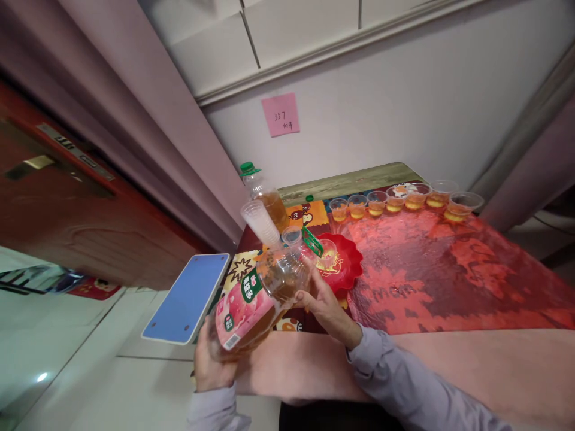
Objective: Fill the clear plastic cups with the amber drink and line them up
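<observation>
A large clear juice bottle (251, 299) with a pink label is tilted over the table's left part, its neck up and to the right. My left hand (213, 359) is closed around its base. My right hand (326, 305) grips it near the neck, where a green carrying handle (312, 241) sticks out. Just beyond the neck lies a red scalloped plate (353, 272) with a clear plastic cup (329, 256) on it. Another clear cup (291, 235) is behind the bottle, beside a tilted stack of cups (260, 222). The bottle's mouth is hard to make out.
A second juice bottle (271, 203) with a green cap stands at the back left, near a loose green cap (309, 198). Several cups of amber liquid (376, 203) line the table's back edge. A blue-topped stool (188, 299) is at the left. A patterned cloth (449, 275) covers the table.
</observation>
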Available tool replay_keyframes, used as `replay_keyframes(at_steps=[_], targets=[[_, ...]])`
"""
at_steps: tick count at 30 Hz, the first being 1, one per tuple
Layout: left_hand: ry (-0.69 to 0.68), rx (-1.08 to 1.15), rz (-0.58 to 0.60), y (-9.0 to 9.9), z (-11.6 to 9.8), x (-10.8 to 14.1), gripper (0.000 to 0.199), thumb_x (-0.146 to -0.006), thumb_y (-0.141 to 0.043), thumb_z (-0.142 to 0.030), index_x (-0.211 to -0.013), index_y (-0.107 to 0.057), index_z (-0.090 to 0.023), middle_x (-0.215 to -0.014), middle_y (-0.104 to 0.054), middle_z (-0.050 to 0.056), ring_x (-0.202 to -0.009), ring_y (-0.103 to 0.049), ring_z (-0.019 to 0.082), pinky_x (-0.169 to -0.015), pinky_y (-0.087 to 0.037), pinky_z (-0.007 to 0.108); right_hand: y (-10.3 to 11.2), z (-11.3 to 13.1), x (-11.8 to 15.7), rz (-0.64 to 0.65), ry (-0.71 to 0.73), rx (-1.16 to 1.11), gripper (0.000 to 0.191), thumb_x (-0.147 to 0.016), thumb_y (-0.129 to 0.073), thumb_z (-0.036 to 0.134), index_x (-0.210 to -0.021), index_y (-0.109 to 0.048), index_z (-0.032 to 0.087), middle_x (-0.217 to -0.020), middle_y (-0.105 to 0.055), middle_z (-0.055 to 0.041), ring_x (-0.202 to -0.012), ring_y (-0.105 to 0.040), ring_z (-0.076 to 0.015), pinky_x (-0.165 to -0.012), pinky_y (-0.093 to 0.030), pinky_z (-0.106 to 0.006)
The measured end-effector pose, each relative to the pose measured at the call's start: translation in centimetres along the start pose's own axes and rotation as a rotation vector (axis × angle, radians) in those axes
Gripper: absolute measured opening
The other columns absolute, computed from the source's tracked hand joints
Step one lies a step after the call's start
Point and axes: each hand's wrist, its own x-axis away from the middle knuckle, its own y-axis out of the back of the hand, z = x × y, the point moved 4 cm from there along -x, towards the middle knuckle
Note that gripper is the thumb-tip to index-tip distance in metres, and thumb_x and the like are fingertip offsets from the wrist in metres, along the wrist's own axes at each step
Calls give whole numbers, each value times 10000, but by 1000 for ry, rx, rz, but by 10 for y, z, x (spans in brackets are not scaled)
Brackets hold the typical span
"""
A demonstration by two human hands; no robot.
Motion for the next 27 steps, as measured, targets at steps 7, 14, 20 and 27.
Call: replay_keyframes(at_steps=[7, 14, 20, 27], targets=[[68, -98, -163, -20, -13, 11, 377, -965, -633, -404, -1234, -830, -227, -1165, -860, 96, -1228, -768, 377, -1065, -618, 562, -1, 3, 0, -2, -34, -28, 932, -933, -801, 634, -1714, -380, 349, -1750, -474, -48, -1632, -431, -329, -1364, -335, -583], [48, -133, -186, -39, -19, 27, 390, -989, -558, -241, -1276, -811, -165, -1107, -867, 98, -1255, -757, 346, -1083, -610, 521, -2, -6, 0, -7, -90, -133, 1053, -897, -838, 634, -1748, -310, 309, -1758, -457, -85, -1655, -383, -338, -1391, -241, -585], [27, -174, -201, -48, -23, 33, 390, -1023, -509, -212, -1259, -810, -138, -1139, -861, 110, -1202, -783, 328, -1048, -633, 501, -4, -6, 1, -3, -133, -221, 965, -923, -829, 569, -1723, -344, 333, -1706, -528, -72, -1659, -369, -351, -1322, -387, -637], [55, -139, -204, -62, -27, 37, 422, -1034, -474, -192, -1303, -793, -132, -1230, -840, 128, -1309, -729, 336, -1092, -609, 488, -5, -9, 0, 17, -183, -297, 897, -912, -842, 570, -1666, -399, 374, -1687, -542, -85, -1477, -604, -378, -1071, -647, -612]])
